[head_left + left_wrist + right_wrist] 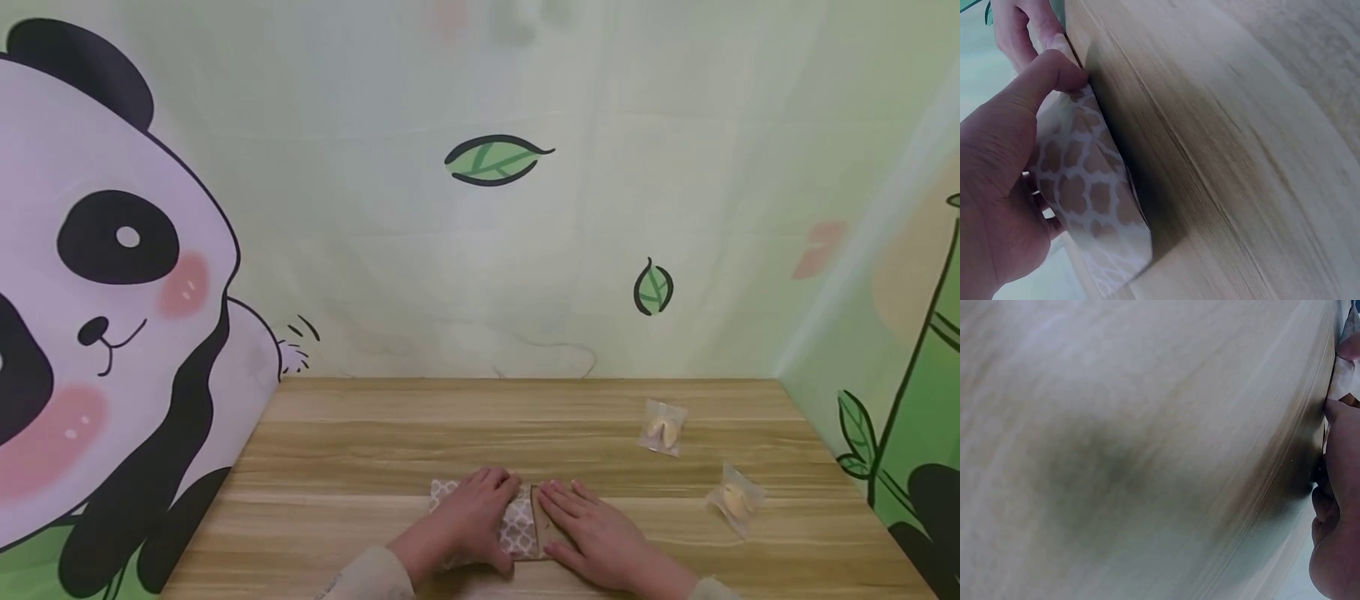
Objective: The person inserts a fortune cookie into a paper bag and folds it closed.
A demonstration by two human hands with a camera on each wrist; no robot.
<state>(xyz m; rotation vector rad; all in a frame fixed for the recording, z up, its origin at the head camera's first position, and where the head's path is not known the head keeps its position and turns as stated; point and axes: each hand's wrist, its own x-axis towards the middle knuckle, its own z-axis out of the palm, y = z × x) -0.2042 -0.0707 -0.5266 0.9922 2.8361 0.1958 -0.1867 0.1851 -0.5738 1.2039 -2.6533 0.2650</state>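
A small paper bag [517,527] with a tan-and-white lattice print lies on the wooden table, its plain brown end [550,533] toward the right. My left hand [472,518] spans the printed part, thumb at the near edge and fingers at the far edge, gripping it across. In the left wrist view, the lattice-printed paper bag [1094,194] shows a creased, slightly raised edge beside the thumb. With fingers extended, my right hand [596,533] presses on the brown end, partly hiding it. Only the side of the right hand [1344,481] shows in the right wrist view.
Two clear-wrapped fortune cookies lie to the right: one wrapped cookie [663,429] farther back, another wrapped cookie [735,500] nearer. The wooden table [450,417] meets a backdrop [360,208] printed with a panda and leaves along its back and sides.
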